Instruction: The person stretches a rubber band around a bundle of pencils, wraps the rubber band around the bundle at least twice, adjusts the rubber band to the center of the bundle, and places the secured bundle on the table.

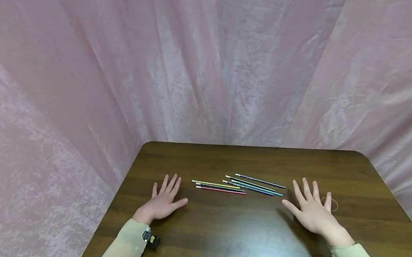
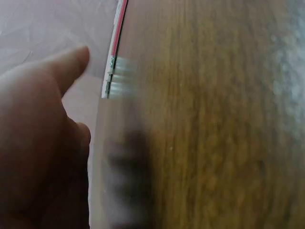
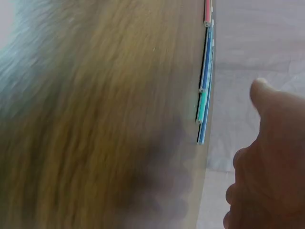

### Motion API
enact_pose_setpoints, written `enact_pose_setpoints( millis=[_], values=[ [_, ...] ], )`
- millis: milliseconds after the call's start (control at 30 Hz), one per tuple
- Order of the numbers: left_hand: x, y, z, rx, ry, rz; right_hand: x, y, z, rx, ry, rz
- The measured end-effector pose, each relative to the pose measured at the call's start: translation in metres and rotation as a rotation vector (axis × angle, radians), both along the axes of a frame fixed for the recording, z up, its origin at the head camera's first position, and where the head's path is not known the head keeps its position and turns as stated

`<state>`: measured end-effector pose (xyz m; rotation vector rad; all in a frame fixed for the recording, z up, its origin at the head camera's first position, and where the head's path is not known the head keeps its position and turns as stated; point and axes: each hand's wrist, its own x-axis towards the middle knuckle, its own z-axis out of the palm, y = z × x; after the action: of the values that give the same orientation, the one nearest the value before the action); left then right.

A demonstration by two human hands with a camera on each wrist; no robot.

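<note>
Several pencils with white eraser ends lie mid-table between the hands. On the left are a yellow pencil (image 1: 216, 184), a dark one and a red pencil (image 1: 220, 190). To the right, partly overlapping these, lie a teal pencil (image 1: 257, 188) (image 3: 202, 107) and dark or blue ones, the farthest a dark blue pencil (image 1: 260, 181). My left hand (image 1: 160, 205) (image 2: 33, 129), fingers spread, is left of the eraser ends and holds nothing. Fingers likewise spread, my right hand (image 1: 312, 213) (image 3: 276, 162) is right of the pencils. A thin yellowish band (image 1: 337, 206) lies partly hidden behind its little finger.
The brown wooden table (image 1: 221, 231) has rounded far corners and reflects a bright patch of light near its front. Pink curtains (image 1: 210, 66) hang behind it and at both sides. Small black devices are strapped to both wrists over pale sleeves (image 1: 128, 239).
</note>
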<state>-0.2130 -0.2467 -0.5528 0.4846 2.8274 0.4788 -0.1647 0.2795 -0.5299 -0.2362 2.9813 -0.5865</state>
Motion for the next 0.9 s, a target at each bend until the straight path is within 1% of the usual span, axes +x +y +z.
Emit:
enact_pose_setpoints(
  millis=[133,267,400,533,633,767,800,900],
  values=[
    [-0.006,0.002,-0.003,0.007,0.014,-0.005,-0.004,-0.008,-0.002,-0.027,0.019,0.039],
    [-0.014,0.008,-0.004,-0.003,0.022,-0.002,-0.006,-0.013,-0.005,-0.034,0.046,0.074],
    [-0.023,0.015,-0.003,-0.014,0.013,0.003,-0.007,-0.014,-0.007,-0.03,0.044,0.076],
    [-0.031,0.022,0.0,-0.036,-0.02,0.011,-0.009,-0.012,-0.008,-0.02,0.041,0.066],
    [-0.034,0.028,0.003,-0.045,-0.045,0.014,-0.011,-0.012,-0.011,-0.002,0.046,0.054],
    [-0.033,0.036,0.005,-0.042,-0.058,0.018,-0.012,-0.015,-0.015,0.018,0.049,0.048],
    [-0.034,0.037,0.002,-0.025,-0.056,0.016,-0.012,-0.016,-0.016,0.021,0.049,0.048],
    [-0.034,0.043,0.0,-0.017,-0.059,0.02,-0.012,-0.017,-0.018,0.019,0.04,0.046]
  ],
)
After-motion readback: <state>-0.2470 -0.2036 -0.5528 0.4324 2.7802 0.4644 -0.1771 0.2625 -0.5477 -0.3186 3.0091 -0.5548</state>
